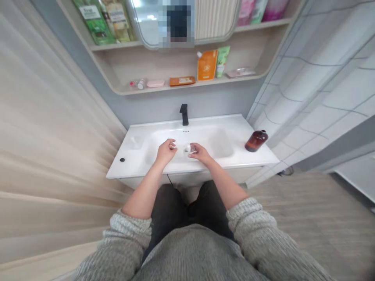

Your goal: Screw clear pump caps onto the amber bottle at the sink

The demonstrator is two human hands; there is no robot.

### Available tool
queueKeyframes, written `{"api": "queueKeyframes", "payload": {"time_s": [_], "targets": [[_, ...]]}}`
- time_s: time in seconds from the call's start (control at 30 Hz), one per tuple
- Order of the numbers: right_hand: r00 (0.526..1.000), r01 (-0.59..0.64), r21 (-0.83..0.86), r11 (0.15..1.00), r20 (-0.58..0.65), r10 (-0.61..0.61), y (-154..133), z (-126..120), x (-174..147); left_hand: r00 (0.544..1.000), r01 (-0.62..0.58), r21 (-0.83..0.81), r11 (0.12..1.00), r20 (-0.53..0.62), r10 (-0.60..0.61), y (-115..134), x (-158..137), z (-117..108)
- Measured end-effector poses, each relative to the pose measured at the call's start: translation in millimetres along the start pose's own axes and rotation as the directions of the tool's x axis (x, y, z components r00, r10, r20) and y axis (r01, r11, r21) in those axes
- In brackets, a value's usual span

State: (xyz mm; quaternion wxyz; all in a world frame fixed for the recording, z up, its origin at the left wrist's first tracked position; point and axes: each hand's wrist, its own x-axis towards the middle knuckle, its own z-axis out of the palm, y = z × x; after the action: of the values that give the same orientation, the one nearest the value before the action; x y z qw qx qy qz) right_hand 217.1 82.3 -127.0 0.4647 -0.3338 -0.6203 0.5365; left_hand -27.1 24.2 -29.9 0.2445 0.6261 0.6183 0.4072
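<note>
Over the white sink basin (196, 136), my right hand (200, 151) is closed around a small clear container (187, 149), its opening hard to make out. My left hand (166, 151) hovers just to the left of it, apart from the container. Its fingers curl toward the thumb, and whatever they may hold is too small to tell. Behind both hands stands a black faucet (184, 115). A brown bottle (256, 141) without a cap stands on the right side of the counter. At the left lies a small round black piece (122, 159), near a clear object (135, 143) that is blurred.
Above the sink runs a shelf (158, 90) with an orange pouch (207, 65), a green tube (222, 61), an orange packet (182, 80) and a pink bar (155, 83). A mirror cabinet hangs higher up. A beige curtain (52, 136) borders the left; white tiles (295, 113) line the right.
</note>
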Motion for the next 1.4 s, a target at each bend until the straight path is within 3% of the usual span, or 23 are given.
{"api": "queueKeyframes", "payload": {"time_s": [0.07,0.17,0.33,0.5,0.6,0.7,0.8,0.87,0.93,1.0,1.27,1.4], "targets": [[1.0,-0.013,-0.006,1.0,-0.009,0.013,-2.4,0.6,-0.6,1.0,0.02,-0.105,0.994,-0.005,-0.021,-12.2,-1.2,5.1],[1.0,-0.028,-0.039,0.999,-0.002,0.028,-9.3,2.3,-3.9,0.995,0.029,-0.21,0.977,0.096,-0.009,-23.6,-6.9,12.6],[0.999,-0.018,-0.135,0.991,0.035,0.023,-18.5,9.9,-12.8,0.976,-0.024,-0.229,0.973,0.204,0.072,-30.6,-27.4,21.2],[0.992,0.011,-0.092,0.996,0.127,0.0,-19.4,34.4,-18.3,0.959,-0.044,-0.244,0.969,0.261,0.109,-31.3,-44.7,19.9],[0.987,0.044,-0.107,0.993,0.158,-0.027,-20.3,37.4,-20.5,0.982,-0.095,-0.151,0.984,0.147,0.118,-40.4,-48.6,1.6],[0.999,0.02,-0.23,0.973,0.048,-0.009,-19.0,18.1,-22.1,0.986,0.013,-0.025,1.0,-0.164,-0.017,-63.8,-50.0,-39.9],[0.996,-0.063,-0.368,0.928,-0.086,0.033,-13.7,-6.8,-21.8,0.877,0.197,0.149,0.969,-0.468,-0.107,-94.3,-50.6,-92.7],[0.992,-0.094,-0.369,0.925,-0.117,0.054,-10.5,-16.1,-21.2,0.806,0.326,0.237,0.915,-0.575,-0.138,-112.0,-49.7,-121.4],[0.993,-0.086,-0.367,0.926,-0.104,0.051,-9.7,-18.3,-21.1,0.781,0.405,0.3,0.864,-0.604,-0.156,-124.5,-46.9,-138.7],[0.996,-0.073,-0.397,0.915,-0.084,0.043,-11.4,-16.8,-22.1,0.789,0.431,0.357,0.829,-0.595,-0.154,-131.5,-42.2,-145.0],[0.994,-0.059,-0.416,0.908,-0.104,0.017,-16.2,-14.3,-27.3,0.815,0.458,0.477,0.751,-0.563,-0.14,-135.0,-32.8,-136.0],[0.994,-0.063,-0.414,0.908,-0.107,0.02,-17.6,-13.8,-27.6,0.786,0.456,0.45,0.768,-0.608,-0.111,-150.5,-48.1,-151.1]]}}
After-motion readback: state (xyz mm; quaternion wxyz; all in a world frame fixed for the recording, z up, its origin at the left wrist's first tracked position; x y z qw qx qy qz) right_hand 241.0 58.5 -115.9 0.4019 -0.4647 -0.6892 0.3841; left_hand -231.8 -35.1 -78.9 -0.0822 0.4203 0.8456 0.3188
